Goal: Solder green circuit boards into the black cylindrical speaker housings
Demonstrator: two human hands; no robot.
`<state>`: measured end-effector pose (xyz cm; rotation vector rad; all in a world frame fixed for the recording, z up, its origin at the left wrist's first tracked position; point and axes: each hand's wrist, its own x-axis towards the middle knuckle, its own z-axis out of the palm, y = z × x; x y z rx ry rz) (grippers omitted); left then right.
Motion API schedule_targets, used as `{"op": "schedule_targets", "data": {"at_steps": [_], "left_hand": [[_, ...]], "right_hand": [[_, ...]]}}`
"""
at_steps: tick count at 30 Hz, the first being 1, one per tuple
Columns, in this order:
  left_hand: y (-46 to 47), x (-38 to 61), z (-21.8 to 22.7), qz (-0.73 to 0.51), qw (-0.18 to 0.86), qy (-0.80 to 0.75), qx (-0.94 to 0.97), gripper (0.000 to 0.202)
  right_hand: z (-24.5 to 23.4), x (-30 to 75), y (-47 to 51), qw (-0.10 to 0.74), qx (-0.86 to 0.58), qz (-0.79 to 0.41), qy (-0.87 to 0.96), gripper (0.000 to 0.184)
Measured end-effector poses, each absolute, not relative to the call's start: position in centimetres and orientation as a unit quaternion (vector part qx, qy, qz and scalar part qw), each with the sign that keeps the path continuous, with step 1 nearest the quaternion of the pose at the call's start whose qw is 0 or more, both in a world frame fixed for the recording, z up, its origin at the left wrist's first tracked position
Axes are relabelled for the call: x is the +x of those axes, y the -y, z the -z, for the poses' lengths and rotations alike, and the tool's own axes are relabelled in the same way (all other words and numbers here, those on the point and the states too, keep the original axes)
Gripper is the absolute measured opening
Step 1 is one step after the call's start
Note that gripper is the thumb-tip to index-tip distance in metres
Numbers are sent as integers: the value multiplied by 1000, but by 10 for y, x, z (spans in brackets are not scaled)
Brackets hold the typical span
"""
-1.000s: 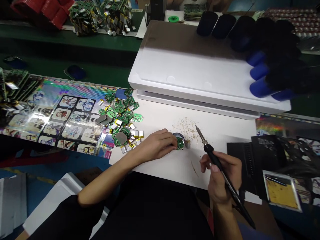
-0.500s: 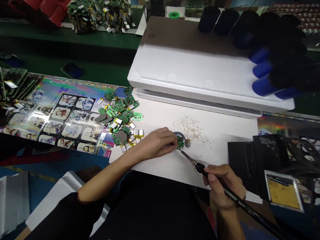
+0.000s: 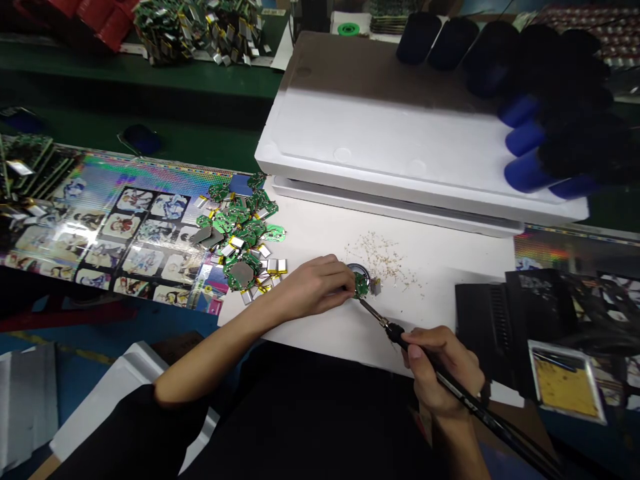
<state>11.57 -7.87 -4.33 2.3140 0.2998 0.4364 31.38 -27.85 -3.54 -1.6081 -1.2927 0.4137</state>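
- The right hand (image 3: 440,370) has brought the soldering iron (image 3: 373,312) down since the moment it was held up clear, and the iron's metal tip now meets the edge of the small round green circuit board (image 3: 361,285).
- The right hand's grip is closed around the iron's black handle, pen-fashion, with the cord running off past the wrist.
- The left hand (image 3: 315,288) grips closed on that board, pinching it from the side against a dark round metal disc (image 3: 358,269).
- The board sits on the white table (image 3: 440,300), near its middle, with pale flecks of debris (image 3: 383,257) scattered just beyond it.
- To the left lies a heap of green boards and small foil pouch batteries (image 3: 240,233), on and beside a holographic printed sheet (image 3: 115,227).
- Behind stands a white foam box (image 3: 380,140), with blue-ended black cylinders (image 3: 525,153) on top.
- A black folder (image 3: 485,327) lies to the right, and further stacks of boards (image 3: 195,33) crowd a green bench at the back.
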Motion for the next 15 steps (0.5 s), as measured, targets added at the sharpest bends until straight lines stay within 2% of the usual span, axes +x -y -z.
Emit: {"op": "schedule_targets", "data": {"at_steps": [9,15], "left_hand": [[79,116,44,-180,363,-112,908,17],[78,115,44,-178,364,-111,907,18]], "right_hand": [[42,314,283,522,-668,-193,494,13],[46,313,289,598,-669,-172,407,11]]}}
